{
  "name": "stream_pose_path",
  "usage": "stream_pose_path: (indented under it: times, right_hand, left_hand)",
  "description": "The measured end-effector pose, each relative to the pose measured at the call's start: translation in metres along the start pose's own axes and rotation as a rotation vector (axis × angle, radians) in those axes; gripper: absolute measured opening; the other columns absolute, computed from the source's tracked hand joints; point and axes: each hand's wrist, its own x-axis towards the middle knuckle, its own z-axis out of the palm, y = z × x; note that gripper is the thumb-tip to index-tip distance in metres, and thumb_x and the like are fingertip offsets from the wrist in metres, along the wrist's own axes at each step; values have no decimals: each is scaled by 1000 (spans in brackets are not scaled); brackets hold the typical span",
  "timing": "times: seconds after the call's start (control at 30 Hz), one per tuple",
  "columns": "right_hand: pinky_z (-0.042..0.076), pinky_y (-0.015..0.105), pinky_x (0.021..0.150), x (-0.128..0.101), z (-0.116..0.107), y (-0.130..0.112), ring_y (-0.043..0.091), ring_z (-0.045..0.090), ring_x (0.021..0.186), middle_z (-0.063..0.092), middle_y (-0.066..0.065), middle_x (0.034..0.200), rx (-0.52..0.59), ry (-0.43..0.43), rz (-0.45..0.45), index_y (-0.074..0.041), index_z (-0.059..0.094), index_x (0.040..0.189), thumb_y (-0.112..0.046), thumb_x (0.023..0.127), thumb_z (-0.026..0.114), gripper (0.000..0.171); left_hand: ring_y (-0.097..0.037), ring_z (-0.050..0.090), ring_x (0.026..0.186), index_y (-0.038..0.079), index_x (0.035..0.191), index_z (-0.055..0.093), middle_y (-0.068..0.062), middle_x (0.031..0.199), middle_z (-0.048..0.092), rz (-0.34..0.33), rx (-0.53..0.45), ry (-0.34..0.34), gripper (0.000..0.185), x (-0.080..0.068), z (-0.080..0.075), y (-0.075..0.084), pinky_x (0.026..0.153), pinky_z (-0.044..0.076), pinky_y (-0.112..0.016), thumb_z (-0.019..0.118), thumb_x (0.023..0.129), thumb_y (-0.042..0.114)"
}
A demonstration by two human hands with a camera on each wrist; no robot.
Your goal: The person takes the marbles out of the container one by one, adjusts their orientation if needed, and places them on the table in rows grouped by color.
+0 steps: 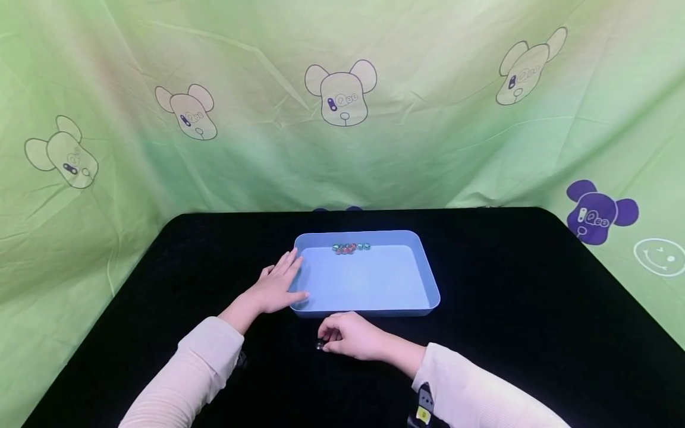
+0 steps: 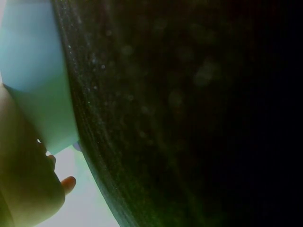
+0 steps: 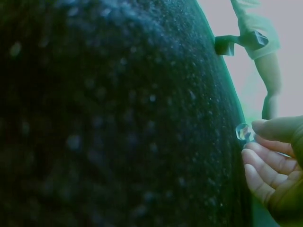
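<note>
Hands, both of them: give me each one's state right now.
Left hand: open, fingers straight, resting against the blue tray at its left rim.
Right hand: pinches a small clear bead at its fingertips, above the black tablecloth.

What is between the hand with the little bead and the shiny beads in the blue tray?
In the head view, only the blue plastic tray's near rim and bare floor separate the right hand, pinching a small clear bead, from the beads.

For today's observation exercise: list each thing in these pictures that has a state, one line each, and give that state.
Left hand: open, flat against the tray's left wall.
Right hand: pinches a small clear bead on the black cloth.
Blue tray: upright, on the cloth.
Beads in tray: clustered at the far wall.
</note>
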Motion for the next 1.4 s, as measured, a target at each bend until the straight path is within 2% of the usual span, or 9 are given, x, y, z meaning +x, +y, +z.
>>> stream_pose_path:
  times: [0.3,0.8,1.4]
  right_hand:
    - [42,16,62,-4,-2,-1,0,52,68,57,-2,79,14,7,22,-4,61,85,-3,74,64,11]
    - [43,18,64,-9,-11,-5,3,54,70,60,1,79,46,38,10,-3,61,87,-3,77,62,10]
    - [44,20,66,-13,-19,-5,4,55,73,61,2,80,93,102,-2,-1,61,88,-5,78,60,10]
  left_hand:
    - [-22,-1,130,6,139,13,-8,144,-2,-9,-5,-7,79,0,1,0,95,13,-48,48,82,49]
    - [-24,0,129,5,138,15,-10,144,0,8,3,6,79,1,1,-1,93,15,-49,49,81,49]
    - [-22,-1,130,6,139,14,-8,144,-2,-2,-2,-1,79,1,2,-1,94,14,-48,48,81,49]
